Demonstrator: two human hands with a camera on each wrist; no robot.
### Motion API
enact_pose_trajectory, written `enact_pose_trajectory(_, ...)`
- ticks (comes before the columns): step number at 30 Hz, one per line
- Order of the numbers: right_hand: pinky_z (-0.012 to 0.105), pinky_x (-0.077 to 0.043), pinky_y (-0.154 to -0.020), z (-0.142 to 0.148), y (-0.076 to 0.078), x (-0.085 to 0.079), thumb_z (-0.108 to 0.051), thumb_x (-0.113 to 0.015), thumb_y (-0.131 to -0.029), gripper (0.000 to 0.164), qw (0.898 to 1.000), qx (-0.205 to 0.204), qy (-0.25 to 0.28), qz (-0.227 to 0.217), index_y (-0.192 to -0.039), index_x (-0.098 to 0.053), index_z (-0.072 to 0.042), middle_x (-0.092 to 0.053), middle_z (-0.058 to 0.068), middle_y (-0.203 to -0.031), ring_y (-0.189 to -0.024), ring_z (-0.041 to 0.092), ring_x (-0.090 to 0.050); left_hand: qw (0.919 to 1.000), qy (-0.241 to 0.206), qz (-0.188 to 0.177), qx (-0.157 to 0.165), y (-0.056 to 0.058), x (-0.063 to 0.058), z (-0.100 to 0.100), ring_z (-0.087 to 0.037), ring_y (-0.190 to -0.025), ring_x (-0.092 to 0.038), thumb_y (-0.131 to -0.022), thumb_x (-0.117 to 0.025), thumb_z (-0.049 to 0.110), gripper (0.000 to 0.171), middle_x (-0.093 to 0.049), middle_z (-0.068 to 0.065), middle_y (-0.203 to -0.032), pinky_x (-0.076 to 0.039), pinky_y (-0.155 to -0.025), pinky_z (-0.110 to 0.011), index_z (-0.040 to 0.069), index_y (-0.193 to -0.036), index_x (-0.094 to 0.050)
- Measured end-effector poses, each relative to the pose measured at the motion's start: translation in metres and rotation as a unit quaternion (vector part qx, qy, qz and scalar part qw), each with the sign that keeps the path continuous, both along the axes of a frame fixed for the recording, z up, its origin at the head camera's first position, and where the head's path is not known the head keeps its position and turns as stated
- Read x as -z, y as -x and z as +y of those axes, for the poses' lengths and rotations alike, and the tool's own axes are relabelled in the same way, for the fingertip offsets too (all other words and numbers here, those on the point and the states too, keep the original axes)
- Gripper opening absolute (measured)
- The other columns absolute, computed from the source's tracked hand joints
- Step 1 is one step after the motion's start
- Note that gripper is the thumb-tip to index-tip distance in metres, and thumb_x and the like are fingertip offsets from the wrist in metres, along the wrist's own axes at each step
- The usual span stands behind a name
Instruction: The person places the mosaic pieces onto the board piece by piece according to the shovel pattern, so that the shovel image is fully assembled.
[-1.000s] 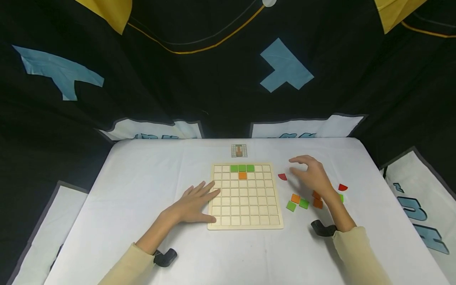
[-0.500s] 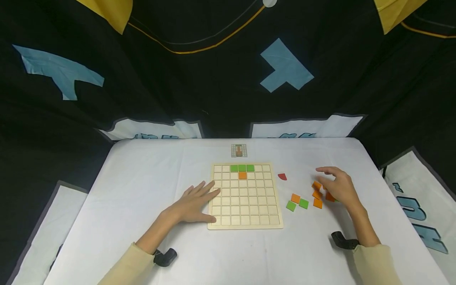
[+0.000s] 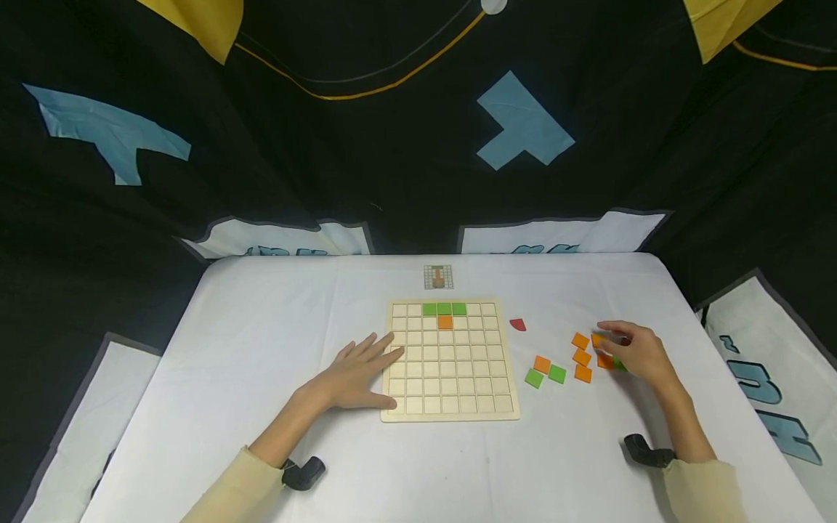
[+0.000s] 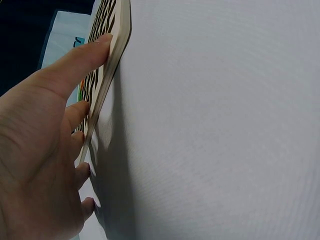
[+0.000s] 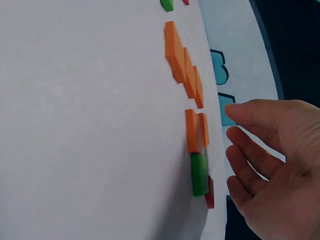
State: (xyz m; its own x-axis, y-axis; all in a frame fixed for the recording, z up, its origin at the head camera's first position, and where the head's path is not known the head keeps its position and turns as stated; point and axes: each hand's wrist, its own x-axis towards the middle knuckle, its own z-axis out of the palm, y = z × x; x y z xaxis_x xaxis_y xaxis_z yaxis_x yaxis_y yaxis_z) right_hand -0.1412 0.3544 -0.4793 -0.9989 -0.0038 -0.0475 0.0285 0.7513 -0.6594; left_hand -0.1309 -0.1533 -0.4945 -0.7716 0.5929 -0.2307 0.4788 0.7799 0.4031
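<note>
And the right hand (image 3: 644,352) hangs over the cluster, thumb and fingertips bent but parted, nothing pinched between them in the right wrist view. Just off the fingertips are the orange tiles (image 3: 582,357): three in a line, two more nearer the hand, all flat on the cloth (image 3: 484,472) to the right of the board (image 3: 451,418). A green tile (image 5: 199,175) stands just beside those two, with a red piece (image 5: 210,192) behind it.

Handling, then: these look light, stiff and thin, probably wood, hard to break. Smooth faces could skate on cloth, so opposite side edges are the place to take hold, thumb against forefinger. The board looks rigid and flat, light enough to slide; its rim is the natural hold. There the left hand (image 3: 353,374) lies spread, thumb and fingers on the left edge.

What's different? Half a second ago the right hand is farther from the person, partly screening the two nearer tiles; now it's lower and farther right, and the line of three shows whole. Left hand and board? Not budging!
</note>
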Motion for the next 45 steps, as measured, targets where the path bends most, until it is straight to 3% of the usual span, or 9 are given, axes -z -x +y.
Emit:
enact_pose_trajectory(3, 0.036, -0.046, -0.074, 0.002, -0.001, 0.004, -0.009, -0.069, -0.094, 0.035, 1.000, -0.001, -0.016, -0.017, -0.125, -0.064, 0.006, -0.062, 0.024, -0.110, -0.092, 0.032, -0.051, 1.0000, 0.000, 0.000, 0.000, 0.000, 0.000, 0.000, -0.038, -0.150, -0.007, -0.085, -0.068, 0.062, 0.093, -0.011, -0.009, -0.166, -0.007, -0.117, -0.061, 0.017, -0.158, -0.033)
enact_pose_trajectory(10, 0.045, -0.046, -0.079, 0.006, -0.002, 0.011, -0.007, -0.066, -0.094, 0.033, 0.999, -0.005, -0.030, -0.030, -0.124, -0.065, 0.006, -0.060, 0.026, -0.111, -0.093, 0.034, -0.050, 1.0000, 0.000, 0.000, -0.002, -0.001, 0.000, 0.000, -0.038, -0.150, -0.007, -0.084, -0.068, 0.062, 0.093, -0.012, -0.009, -0.166, -0.007, -0.117, -0.061, 0.017, -0.158, -0.033)
enact_pose_trajectory(24, 0.036, -0.046, -0.071, 0.004, 0.002, 0.014, -0.006, -0.068, -0.092, 0.031, 0.998, -0.007, -0.060, -0.014, -0.119, -0.067, 0.008, -0.062, 0.024, -0.106, -0.087, 0.031, -0.051, 1.0000, 0.000, -0.002, -0.005, -0.001, -0.003, 0.001, -0.038, -0.150, -0.007, -0.084, -0.068, 0.062, 0.093, -0.012, -0.010, -0.166, -0.007, -0.117, -0.061, 0.016, -0.157, -0.033)
enact_pose_trajectory(29, 0.041, -0.050, -0.075, 0.002, 0.004, 0.016, -0.009, -0.068, -0.093, 0.031, 0.998, -0.008, -0.057, -0.001, -0.120, -0.067, 0.007, -0.064, 0.026, -0.109, -0.089, 0.033, -0.054, 1.0000, 0.001, -0.001, -0.005, -0.002, -0.003, 0.000, -0.038, -0.150, -0.007, -0.084, -0.068, 0.062, 0.093, -0.013, -0.009, -0.166, -0.007, -0.117, -0.061, 0.017, -0.158, -0.033)
enact_pose_trajectory(36, 0.063, -0.045, -0.093, -0.013, 0.010, 0.006, -0.010, -0.066, -0.094, 0.033, 0.999, -0.020, -0.020, 0.020, -0.122, -0.066, 0.007, -0.061, 0.030, -0.124, -0.111, 0.044, -0.054, 1.0000, 0.002, -0.004, -0.004, -0.002, -0.004, 0.000, -0.038, -0.150, -0.007, -0.085, -0.068, 0.062, 0.093, -0.012, -0.009, -0.166, -0.007, -0.117, -0.061, 0.017, -0.158, -0.033)
enact_pose_trajectory(40, 0.056, -0.049, -0.087, -0.030, 0.014, -0.004, -0.011, -0.066, -0.095, 0.032, 0.999, -0.030, -0.014, 0.029, -0.123, -0.067, 0.004, -0.061, 0.028, -0.126, -0.111, 0.042, -0.053, 1.0000, 0.003, -0.005, -0.004, -0.002, -0.003, 0.001, -0.038, -0.150, -0.006, -0.085, -0.068, 0.062, 0.093, -0.012, -0.009, -0.166, -0.006, -0.117, -0.060, 0.017, -0.158, -0.033)
enact_pose_trajectory(43, 0.047, -0.053, -0.075, -0.045, 0.018, -0.010, -0.011, -0.067, -0.094, 0.032, 0.999, -0.037, -0.012, 0.033, -0.124, -0.068, 0.001, -0.060, 0.026, -0.128, -0.107, 0.039, -0.053, 1.0000, 0.003, -0.005, -0.004, -0.001, -0.003, 0.001, -0.038, -0.150, -0.007, -0.085, -0.068, 0.062, 0.093, -0.012, -0.009, -0.166, -0.006, -0.117, -0.060, 0.017, -0.158, -0.033)
enact_pose_trajectory(45, 0.048, -0.053, -0.079, -0.056, 0.021, -0.012, -0.011, -0.067, -0.094, 0.032, 0.998, -0.043, -0.012, 0.034, -0.124, -0.069, -0.001, -0.060, 0.025, -0.129, -0.110, 0.039, -0.053, 1.0000, 0.005, -0.004, -0.004, -0.001, -0.003, 0.001, -0.038, -0.150, -0.007, -0.085, -0.068, 0.062, 0.093, -0.012, -0.010, -0.166, -0.006, -0.117, -0.060, 0.017, -0.158, -0.033)
